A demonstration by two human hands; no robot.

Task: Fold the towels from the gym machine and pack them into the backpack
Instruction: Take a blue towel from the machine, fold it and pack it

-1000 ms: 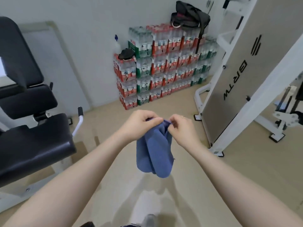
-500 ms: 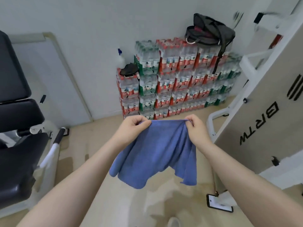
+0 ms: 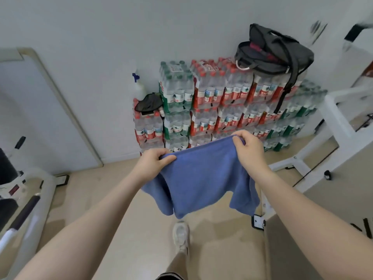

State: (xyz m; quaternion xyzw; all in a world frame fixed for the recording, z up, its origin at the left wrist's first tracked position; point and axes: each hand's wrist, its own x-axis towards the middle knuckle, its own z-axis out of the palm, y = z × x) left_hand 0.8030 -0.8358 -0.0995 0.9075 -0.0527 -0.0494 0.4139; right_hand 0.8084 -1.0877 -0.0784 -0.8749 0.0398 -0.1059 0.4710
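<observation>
A blue towel [image 3: 203, 180] hangs spread in the air in front of me, its top edge stretched between both hands. My left hand [image 3: 154, 161] pinches the top left corner, and my right hand [image 3: 249, 150] grips the top right corner a little higher. The lower edge droops unevenly above the floor. A dark backpack [image 3: 276, 51] lies open on top of the stacked water bottle packs [image 3: 222, 106] against the far wall, beyond the towel.
A white gym machine frame [image 3: 331, 122] stands at the right, its base foot [image 3: 258, 221] near the towel. A bench machine [image 3: 22, 203] fills the left edge. A spray bottle [image 3: 139, 87] and a black pouch [image 3: 149, 103] sit on the lower bottle packs. My shoe [image 3: 180, 235] is on the beige floor.
The bunched towel has been opened out: my hands moved apart, stretching its top edge wide. The view has come closer to the bottle stack and backpack.
</observation>
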